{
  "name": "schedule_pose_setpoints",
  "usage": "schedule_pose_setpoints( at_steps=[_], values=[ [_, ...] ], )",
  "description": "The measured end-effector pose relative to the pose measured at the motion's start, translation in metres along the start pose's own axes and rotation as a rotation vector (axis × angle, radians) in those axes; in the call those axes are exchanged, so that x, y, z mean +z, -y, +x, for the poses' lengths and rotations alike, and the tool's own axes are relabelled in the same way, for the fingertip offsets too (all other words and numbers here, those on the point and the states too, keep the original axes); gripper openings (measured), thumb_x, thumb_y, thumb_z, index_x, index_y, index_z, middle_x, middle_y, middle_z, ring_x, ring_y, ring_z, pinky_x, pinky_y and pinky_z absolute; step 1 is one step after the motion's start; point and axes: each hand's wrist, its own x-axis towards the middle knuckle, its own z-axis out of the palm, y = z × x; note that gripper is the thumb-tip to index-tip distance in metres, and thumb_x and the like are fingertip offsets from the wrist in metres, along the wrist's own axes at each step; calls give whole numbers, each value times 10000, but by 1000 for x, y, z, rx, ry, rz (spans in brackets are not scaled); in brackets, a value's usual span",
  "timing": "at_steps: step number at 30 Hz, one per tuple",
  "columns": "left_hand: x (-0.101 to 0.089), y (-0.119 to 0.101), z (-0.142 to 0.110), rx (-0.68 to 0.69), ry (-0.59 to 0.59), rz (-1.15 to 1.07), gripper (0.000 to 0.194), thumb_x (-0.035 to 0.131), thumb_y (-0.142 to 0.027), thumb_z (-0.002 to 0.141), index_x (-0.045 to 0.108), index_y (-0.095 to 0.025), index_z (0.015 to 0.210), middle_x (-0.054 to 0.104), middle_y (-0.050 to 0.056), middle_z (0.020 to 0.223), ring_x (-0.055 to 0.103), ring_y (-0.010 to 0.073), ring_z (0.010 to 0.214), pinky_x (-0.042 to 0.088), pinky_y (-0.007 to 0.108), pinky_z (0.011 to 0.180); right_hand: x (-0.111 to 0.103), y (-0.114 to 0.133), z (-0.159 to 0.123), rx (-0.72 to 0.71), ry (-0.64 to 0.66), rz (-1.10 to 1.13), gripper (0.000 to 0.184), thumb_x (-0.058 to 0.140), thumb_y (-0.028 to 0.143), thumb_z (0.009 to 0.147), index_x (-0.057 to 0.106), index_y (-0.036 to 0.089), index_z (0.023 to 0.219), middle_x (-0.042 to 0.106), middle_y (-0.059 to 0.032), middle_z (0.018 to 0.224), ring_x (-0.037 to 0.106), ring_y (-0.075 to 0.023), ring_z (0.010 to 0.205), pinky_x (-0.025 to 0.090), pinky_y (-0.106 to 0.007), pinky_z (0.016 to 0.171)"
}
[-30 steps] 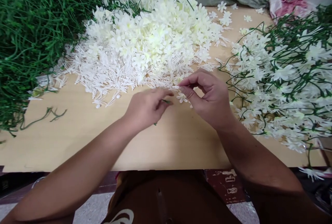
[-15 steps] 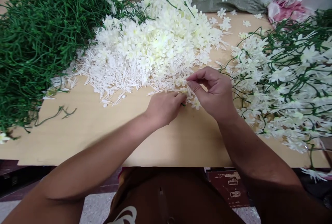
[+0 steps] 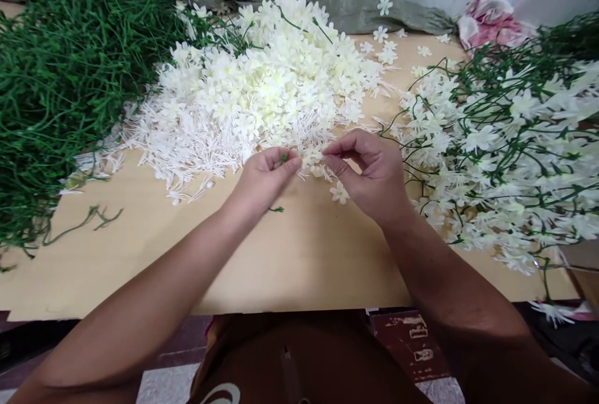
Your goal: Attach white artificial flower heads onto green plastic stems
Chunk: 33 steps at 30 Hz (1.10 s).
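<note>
Green, one stem was pinched in the left hand, back from the surface's near edge, while the right hand held fingertips close together near white flowers, any contents unclear.

Rocking a dark brown top with a pale curvy print down low, my 2 forearms, left hand and right hand bare
</note>
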Motion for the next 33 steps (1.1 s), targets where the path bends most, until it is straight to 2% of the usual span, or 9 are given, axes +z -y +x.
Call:
schedule_pose_setpoints(
  at_steps=[3,6,13,22,26,30,33],
  values=[
    [-8,-7,1,-155,92,-301,208,687,-247,709,493,-174,726,284,-114,427,180,30,369,91,197,398,7,2,-4,1,8,8,54,645,158,786,600,187,791,609,10,755,585,-107,709,517,-276,698],
    [-12,-8,1,-213,165,-397,282,740,-222,661,465,-176,708,263,-121,440,167,17,373,58,191,401,15,2,-7,2,-4,25,82,650,183,792,569,195,796,602,7,777,583,-107,728,514,-279,725],
    [-9,-7,1,-207,191,-336,277,776,-240,644,531,-150,739,317,-114,424,213,9,364,80,183,398,24,-6,-11,-33,-38,9,97,610,160,807,523,202,798,576,-1,780,589,-122,760,512,-298,744],
    [-7,-7,0,-171,138,-273,301,804,-225,584,563,-160,754,361,-105,405,237,22,342,98,199,389,24,-4,-11,-278,-56,-279,165,548,70,789,475,217,772,582,-13,752,614,-156,769,514,-311,697],
    [-6,-7,0,-157,139,-266,293,803,-247,610,563,-165,758,351,-108,406,230,23,337,81,207,383,26,-6,-10,-345,-67,-347,173,524,64,794,461,223,770,570,-20,730,625,-182,791,518,-328,694],
    [-9,-7,2,-153,165,-258,354,837,-297,595,544,-153,731,372,-99,433,238,15,362,94,202,391,28,-5,-11,-354,-45,-332,165,506,72,816,456,219,759,566,-24,734,617,-185,803,515,-334,706],
    [-14,-8,4,-199,255,-245,431,872,-343,548,553,-139,754,364,-102,449,230,5,375,96,194,406,27,-4,-12,-306,-7,-233,116,522,98,840,490,206,813,581,-19,779,600,-149,771,513,-310,707]
  ],
)
